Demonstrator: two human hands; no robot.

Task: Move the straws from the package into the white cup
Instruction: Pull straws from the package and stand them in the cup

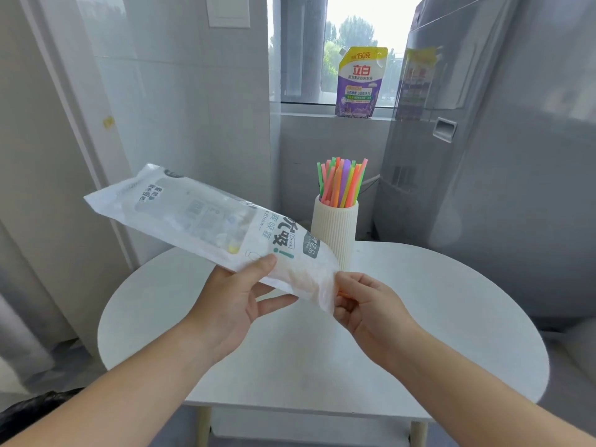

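Package [200,221] across white cup [338,230] — detergent pouch [358,83] beyond

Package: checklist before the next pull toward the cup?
1. Left hand holds the package clear of the table: ok.
2. Right hand is at the package's open end, pinching an orange straw: ok.
3. Cup stands upright on the table: ok.
4. Room in the cup among the straws standing in it: cannot tell.
5. More straws left in the package: cannot tell, the film hides the inside.
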